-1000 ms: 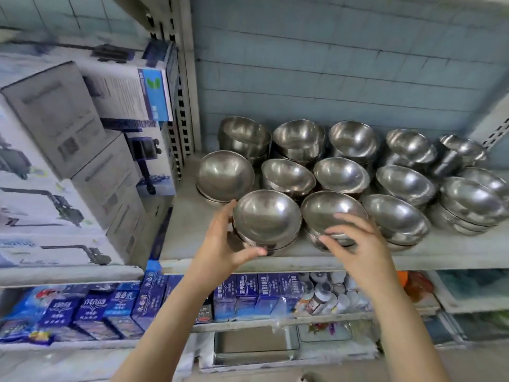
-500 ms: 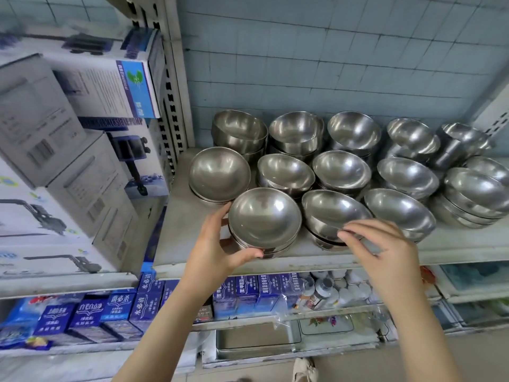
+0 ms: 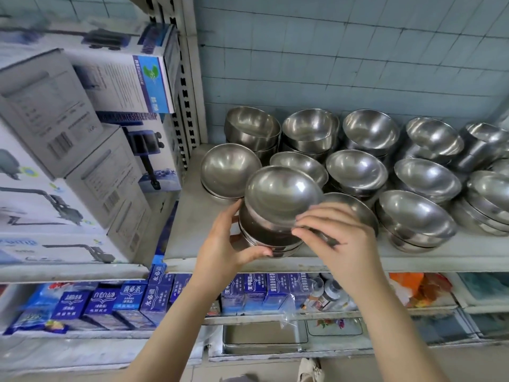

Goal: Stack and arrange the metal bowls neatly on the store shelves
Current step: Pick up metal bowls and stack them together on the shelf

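Several stacks of shiny metal bowls stand in rows on a grey shelf [image 3: 192, 216]. At the front left, a small stack of bowls [image 3: 278, 205] is tilted toward me. My left hand [image 3: 228, 244] grips that stack from its left side, thumb curled under the lower rim. My right hand [image 3: 333, 232] pinches the near rim of the top bowl with its fingertips. Behind the right hand sits another front stack [image 3: 355, 208], partly hidden. A further front stack [image 3: 413, 216] stands to its right.
Large cardboard boxes [image 3: 68, 150] fill the shelf to the left, beyond a perforated upright [image 3: 184, 78]. Blue packets [image 3: 115, 304] and small bottles [image 3: 327, 293] line the shelf below. A tiled wall [image 3: 344, 56] backs the bowls.
The front left stack is now lifted and tipped toward me. My right hand has moved left from the neighbouring stack onto this stack's top rim. The camera has come closer.
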Motion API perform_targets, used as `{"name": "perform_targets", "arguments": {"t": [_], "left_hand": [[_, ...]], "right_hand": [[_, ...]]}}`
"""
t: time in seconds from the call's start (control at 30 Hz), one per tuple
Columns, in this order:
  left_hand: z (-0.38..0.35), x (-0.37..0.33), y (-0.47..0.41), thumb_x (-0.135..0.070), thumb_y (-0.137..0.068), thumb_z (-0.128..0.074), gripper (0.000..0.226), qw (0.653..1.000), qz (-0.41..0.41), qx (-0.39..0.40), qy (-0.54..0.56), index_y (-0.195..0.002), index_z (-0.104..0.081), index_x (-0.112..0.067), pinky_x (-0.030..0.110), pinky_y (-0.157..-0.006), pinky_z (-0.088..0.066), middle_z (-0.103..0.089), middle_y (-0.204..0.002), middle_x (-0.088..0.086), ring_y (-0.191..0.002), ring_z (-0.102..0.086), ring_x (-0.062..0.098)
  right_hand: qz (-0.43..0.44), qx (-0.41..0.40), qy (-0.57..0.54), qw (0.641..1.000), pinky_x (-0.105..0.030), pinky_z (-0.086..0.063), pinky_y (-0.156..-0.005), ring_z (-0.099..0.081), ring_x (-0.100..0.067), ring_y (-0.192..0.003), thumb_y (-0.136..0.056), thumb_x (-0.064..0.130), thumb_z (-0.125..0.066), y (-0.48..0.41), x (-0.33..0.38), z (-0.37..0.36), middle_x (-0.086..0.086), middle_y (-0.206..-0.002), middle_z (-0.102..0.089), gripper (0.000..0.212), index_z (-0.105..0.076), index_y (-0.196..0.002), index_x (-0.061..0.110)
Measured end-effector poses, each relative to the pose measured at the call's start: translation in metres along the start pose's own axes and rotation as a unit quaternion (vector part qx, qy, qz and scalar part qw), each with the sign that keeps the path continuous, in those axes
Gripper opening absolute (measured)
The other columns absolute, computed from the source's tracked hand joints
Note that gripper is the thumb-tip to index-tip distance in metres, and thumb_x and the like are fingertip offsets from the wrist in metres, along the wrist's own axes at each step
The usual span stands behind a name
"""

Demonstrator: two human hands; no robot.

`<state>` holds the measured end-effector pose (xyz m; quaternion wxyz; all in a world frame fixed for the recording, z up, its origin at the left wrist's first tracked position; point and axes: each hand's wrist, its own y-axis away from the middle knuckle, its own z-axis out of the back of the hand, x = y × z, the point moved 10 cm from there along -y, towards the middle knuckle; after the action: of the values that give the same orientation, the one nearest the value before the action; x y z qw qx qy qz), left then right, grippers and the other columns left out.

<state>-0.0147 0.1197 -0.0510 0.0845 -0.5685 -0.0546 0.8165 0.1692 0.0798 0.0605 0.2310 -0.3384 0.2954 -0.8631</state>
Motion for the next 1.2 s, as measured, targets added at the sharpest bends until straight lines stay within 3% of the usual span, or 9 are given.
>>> {"name": "perform_targets", "arguments": {"t": [0.2, 0.33, 0.47, 0.6, 0.67, 0.77, 0.87, 1.03, 1.2], "left_hand": [[0.004, 0.002, 0.000, -0.080, -0.052, -0.072, 0.094, 1.000, -0.007, -0.021, -0.021, -0.133, -0.031, -0.055, 0.038, -0.099, -0.049, -0.045, -0.131, -0.036, -0.124, -0.045, -0.008], [0.004, -0.001, -0.001, -0.084, -0.051, -0.068, 0.099, 0.999, -0.016, -0.021, -0.038, -0.136, -0.031, -0.049, 0.017, -0.091, -0.042, -0.042, -0.127, -0.043, -0.121, -0.040, -0.019], [0.004, -0.001, 0.000, -0.085, -0.049, -0.066, 0.105, 0.999, -0.015, -0.022, -0.041, -0.139, -0.034, -0.040, 0.009, -0.088, -0.036, -0.041, -0.127, -0.040, -0.118, -0.039, -0.022], [0.005, 0.000, 0.000, -0.085, -0.049, -0.067, 0.102, 0.999, -0.008, -0.023, -0.039, -0.136, -0.033, -0.046, 0.019, -0.091, -0.042, -0.043, -0.128, -0.037, -0.119, -0.040, -0.019], [0.005, 0.001, 0.000, -0.084, -0.049, -0.069, 0.099, 0.999, -0.003, -0.024, -0.040, -0.133, -0.030, -0.052, 0.026, -0.094, -0.045, -0.042, -0.127, -0.040, -0.119, -0.040, -0.020], [0.006, 0.002, 0.000, -0.084, -0.048, -0.069, 0.096, 0.999, 0.001, -0.024, -0.045, -0.130, -0.026, -0.059, 0.026, -0.095, -0.045, -0.038, -0.123, -0.048, -0.117, -0.037, -0.024], [0.006, 0.002, -0.001, -0.085, -0.048, -0.068, 0.097, 0.999, 0.000, -0.023, -0.049, -0.130, -0.026, -0.058, 0.023, -0.093, -0.043, -0.038, -0.123, -0.047, -0.117, -0.036, -0.025], [0.006, 0.005, -0.001, -0.084, -0.048, -0.069, 0.106, 0.999, 0.004, -0.020, -0.043, -0.137, -0.032, -0.042, 0.020, -0.092, -0.042, -0.039, -0.125, -0.041, -0.115, -0.036, -0.027], [0.005, 0.007, -0.002, -0.079, -0.048, -0.074, 0.104, 0.999, 0.012, -0.017, -0.037, -0.136, -0.034, -0.041, 0.011, -0.086, -0.036, -0.041, -0.125, -0.038, -0.113, -0.036, -0.029]], "right_hand": [[-0.008, 0.045, -0.017, 0.999, -0.031, -0.051, -0.086, -0.063, -0.015, -0.096, -0.081, 0.026, -0.074, 0.012, -0.007, -0.023, 0.005, -0.090, -0.074, 0.017, -0.079, -0.086, 0.011], [-0.007, 0.069, -0.022, 0.997, -0.029, -0.050, -0.090, -0.061, -0.013, -0.101, -0.085, 0.032, -0.071, 0.013, -0.012, -0.025, 0.008, -0.092, -0.073, 0.019, -0.079, -0.088, 0.014], [-0.023, 0.099, -0.028, 0.994, -0.033, -0.050, -0.095, -0.061, -0.015, -0.110, -0.083, 0.028, -0.070, 0.010, -0.011, -0.027, 0.007, -0.096, -0.073, 0.019, -0.078, -0.090, 0.013], [-0.078, 0.117, -0.051, 0.989, -0.017, -0.033, -0.109, -0.048, -0.004, -0.128, -0.080, 0.044, -0.069, 0.015, -0.022, -0.015, 0.016, -0.124, -0.062, 0.046, -0.067, -0.122, 0.024], [-0.123, 0.088, -0.035, 0.988, -0.012, -0.029, -0.108, -0.045, 0.003, -0.125, -0.082, 0.053, -0.065, 0.021, -0.037, 0.008, 0.021, -0.128, -0.057, 0.052, -0.061, -0.127, 0.029], [-0.138, 0.092, 0.071, 0.984, -0.025, -0.037, -0.103, -0.051, -0.007, -0.113, -0.081, 0.059, -0.062, 0.033, -0.052, 0.032, 0.017, -0.116, -0.064, 0.052, -0.069, -0.118, 0.023], [-0.181, 0.147, 0.097, 0.968, -0.039, -0.046, -0.096, -0.059, -0.017, -0.105, -0.075, 0.054, -0.061, 0.049, -0.066, 0.028, 0.010, -0.105, -0.069, 0.053, -0.075, -0.110, 0.016], [-0.199, 0.117, 0.095, 0.968, -0.035, -0.051, -0.086, -0.064, -0.019, -0.094, -0.072, 0.025, -0.081, 0.055, -0.075, 0.026, 0.004, -0.090, -0.071, 0.029, -0.079, -0.098, 0.012], [-0.211, 0.018, 0.060, 0.975, -0.012, -0.047, -0.084, -0.067, -0.010, -0.087, -0.073, 0.004, -0.082, 0.056, -0.079, 0.046, 0.001, -0.088, -0.072, 0.017, -0.080, -0.088, 0.012]]}}
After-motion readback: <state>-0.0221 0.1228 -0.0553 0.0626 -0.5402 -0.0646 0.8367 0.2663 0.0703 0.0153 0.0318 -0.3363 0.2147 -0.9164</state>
